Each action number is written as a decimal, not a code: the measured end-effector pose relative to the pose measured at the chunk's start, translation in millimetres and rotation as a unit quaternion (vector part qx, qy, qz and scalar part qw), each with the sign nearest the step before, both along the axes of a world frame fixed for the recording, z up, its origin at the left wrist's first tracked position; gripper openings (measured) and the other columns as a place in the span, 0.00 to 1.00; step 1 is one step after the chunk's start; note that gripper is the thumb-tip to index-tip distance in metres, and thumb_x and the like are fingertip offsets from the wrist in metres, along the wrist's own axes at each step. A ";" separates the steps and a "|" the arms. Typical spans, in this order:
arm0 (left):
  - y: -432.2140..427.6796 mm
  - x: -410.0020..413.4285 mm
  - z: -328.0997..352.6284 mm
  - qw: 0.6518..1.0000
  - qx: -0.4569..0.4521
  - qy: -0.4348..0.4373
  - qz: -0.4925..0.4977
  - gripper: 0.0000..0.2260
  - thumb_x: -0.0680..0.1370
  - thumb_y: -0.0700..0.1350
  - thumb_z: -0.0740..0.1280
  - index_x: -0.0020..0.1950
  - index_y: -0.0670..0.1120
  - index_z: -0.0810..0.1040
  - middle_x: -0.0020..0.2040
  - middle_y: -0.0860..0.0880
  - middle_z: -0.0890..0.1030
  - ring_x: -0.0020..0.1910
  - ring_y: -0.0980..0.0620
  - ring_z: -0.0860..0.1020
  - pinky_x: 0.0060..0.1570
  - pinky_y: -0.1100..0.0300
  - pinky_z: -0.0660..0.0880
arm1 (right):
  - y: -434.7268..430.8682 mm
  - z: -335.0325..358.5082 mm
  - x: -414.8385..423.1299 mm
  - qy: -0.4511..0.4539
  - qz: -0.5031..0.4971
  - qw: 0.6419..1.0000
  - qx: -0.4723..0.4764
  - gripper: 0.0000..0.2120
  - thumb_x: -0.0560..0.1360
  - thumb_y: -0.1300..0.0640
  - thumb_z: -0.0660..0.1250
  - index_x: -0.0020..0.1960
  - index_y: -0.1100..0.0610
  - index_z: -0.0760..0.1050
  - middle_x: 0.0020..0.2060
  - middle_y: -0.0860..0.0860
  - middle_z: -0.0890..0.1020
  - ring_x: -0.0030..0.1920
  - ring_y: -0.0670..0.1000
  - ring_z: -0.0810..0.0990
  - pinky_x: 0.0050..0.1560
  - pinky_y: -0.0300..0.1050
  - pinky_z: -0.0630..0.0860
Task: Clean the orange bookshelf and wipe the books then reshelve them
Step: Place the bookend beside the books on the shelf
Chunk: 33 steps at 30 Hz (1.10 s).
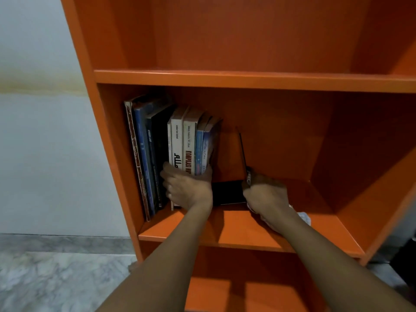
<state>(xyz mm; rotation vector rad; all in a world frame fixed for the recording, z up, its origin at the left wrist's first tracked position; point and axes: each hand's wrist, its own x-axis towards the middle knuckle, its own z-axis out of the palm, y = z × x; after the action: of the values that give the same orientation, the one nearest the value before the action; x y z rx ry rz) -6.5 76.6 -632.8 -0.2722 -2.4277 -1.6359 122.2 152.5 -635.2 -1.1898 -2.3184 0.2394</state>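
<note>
On the left end of the middle shelf board (225,224) of the orange bookshelf (85,64), the books stand in a row against the side wall: tall books (144,154) outermost, then a clutch of paperbacks (186,140) leaning slightly. The left hand (186,188) is wrapped round the lower ends of the paperbacks, fingers curled at their left flank and thumb at the right. The right hand (265,192) is closed about the corner of a black bookend (227,192). Its flat foot lies on the board between the two hands, and its thin upright plate stands apart from the last paperback. A pale cloth (304,218) pokes out from under that hand and wrist; whether the fingers also hold it cannot be told. The work looks near its close, with the books back and only bracing left. The danger lies in the gap: if the left hand lets go before the plate meets the books, the paperbacks would likely tip rightward and fan out or slide toward the front edge. The cloth could also catch under the foot and leave the bookend tilted.
</note>
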 end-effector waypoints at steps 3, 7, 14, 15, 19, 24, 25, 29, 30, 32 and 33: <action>-1.8 -5.9 3.8 0.999 0.041 -0.007 0.007 0.46 0.58 0.62 0.79 0.67 0.44 0.63 0.58 0.42 0.74 0.57 0.38 0.76 0.52 0.40 0.77 | 5.2 -2.2 1.9 -0.024 -0.012 1.000 0.005 0.09 0.78 0.53 0.59 0.50 0.54 0.76 0.43 0.53 0.83 0.41 0.57 0.82 0.39 0.46 0.77; -3.8 -7.9 17.7 0.995 0.087 -0.044 0.016 0.41 0.57 0.62 0.78 0.60 0.47 0.63 0.56 0.45 0.75 0.53 0.38 0.78 0.46 0.39 0.79 | -0.5 8.2 5.1 -0.111 -0.042 0.993 0.029 0.09 0.80 0.57 0.57 0.57 0.54 0.74 0.49 0.54 0.82 0.47 0.57 0.81 0.36 0.41 0.70; -10.6 -8.3 27.5 0.994 0.091 -0.033 -0.042 0.37 0.62 0.59 0.78 0.61 0.49 0.61 0.56 0.45 0.76 0.51 0.40 0.79 0.45 0.44 0.80 | -21.9 -8.8 -45.7 -0.091 0.067 0.962 -0.250 0.09 0.81 0.57 0.57 0.52 0.62 0.72 0.44 0.58 0.77 0.34 0.51 0.72 0.33 0.41 0.69; -14.2 -11.0 24.1 0.994 0.085 -0.019 -0.065 0.35 0.64 0.58 0.78 0.59 0.50 0.60 0.55 0.46 0.76 0.50 0.42 0.80 0.44 0.46 0.81 | -18.6 -8.5 -55.7 -0.118 0.085 0.948 -0.284 0.07 0.80 0.61 0.59 0.45 0.62 0.70 0.37 0.56 0.72 0.30 0.50 0.65 0.29 0.40 0.63; -33.3 -31.7 14.1 0.977 0.015 0.041 -0.211 0.35 0.66 0.61 0.75 0.62 0.51 0.60 0.56 0.49 0.76 0.51 0.47 0.79 0.45 0.49 0.82 | 3.5 -19.0 -89.5 -0.129 0.128 0.914 -0.362 0.04 0.78 0.60 0.61 0.52 0.59 0.72 0.39 0.57 0.73 0.35 0.55 0.70 0.36 0.47 0.68; -74.5 -19.3 1.7 0.940 -0.142 0.296 -0.090 0.33 0.74 0.58 0.70 0.73 0.43 0.63 0.66 0.41 0.68 0.66 0.42 0.68 0.63 0.48 0.73 | -7.1 -18.3 -84.2 -0.117 0.117 0.921 -0.353 0.03 0.77 0.60 0.61 0.47 0.53 0.72 0.40 0.56 0.77 0.38 0.54 0.76 0.37 0.49 0.75; -80.1 -16.0 -3.4 0.944 -0.125 0.300 -0.059 0.33 0.75 0.55 0.69 0.74 0.42 0.62 0.68 0.38 0.64 0.68 0.39 0.65 0.66 0.45 0.69 | -9.7 -15.8 -82.0 -0.122 0.116 0.922 -0.349 0.03 0.78 0.59 0.61 0.49 0.53 0.72 0.40 0.55 0.75 0.37 0.53 0.74 0.36 0.47 0.72; -82.1 -7.2 -11.8 0.972 0.001 0.230 -0.056 0.29 0.80 0.46 0.65 0.76 0.39 0.57 0.73 0.38 0.58 0.69 0.40 0.67 0.64 0.45 0.73 | -13.6 -15.4 -77.6 -0.147 0.118 0.923 -0.335 0.12 0.79 0.54 0.59 0.59 0.56 0.75 0.39 0.57 0.76 0.40 0.53 0.77 0.42 0.47 0.73; -80.7 -5.8 -10.7 0.974 0.029 0.217 -0.065 0.28 0.80 0.45 0.64 0.75 0.39 0.57 0.72 0.39 0.59 0.66 0.42 0.70 0.61 0.49 0.76 | -16.1 -14.5 -75.4 -0.148 0.120 0.926 -0.326 0.12 0.79 0.53 0.59 0.56 0.57 0.76 0.38 0.58 0.77 0.38 0.53 0.77 0.42 0.47 0.74; -79.6 -9.6 -6.8 0.981 0.085 0.156 -0.079 0.24 0.81 0.45 0.64 0.74 0.41 0.61 0.68 0.43 0.69 0.60 0.47 0.76 0.54 0.56 0.79 | -17.5 -14.6 -71.4 -0.139 0.122 0.935 -0.303 0.08 0.78 0.53 0.60 0.46 0.55 0.74 0.32 0.54 0.73 0.31 0.51 0.71 0.34 0.44 0.67; -80.1 -14.8 -6.6 0.985 0.104 0.109 -0.084 0.20 0.81 0.45 0.64 0.72 0.43 0.65 0.63 0.45 0.75 0.57 0.48 0.79 0.51 0.57 0.80 | -18.1 -14.4 -69.6 -0.141 0.117 0.938 -0.294 0.09 0.78 0.52 0.60 0.42 0.54 0.72 0.30 0.52 0.70 0.29 0.50 0.67 0.32 0.42 0.63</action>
<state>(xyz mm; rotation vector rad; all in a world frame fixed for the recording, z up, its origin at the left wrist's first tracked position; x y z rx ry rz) -21.4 -3.6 -639.5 -0.6026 -2.1027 -1.8059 52.5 134.4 -649.7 -1.2722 -2.7447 0.9623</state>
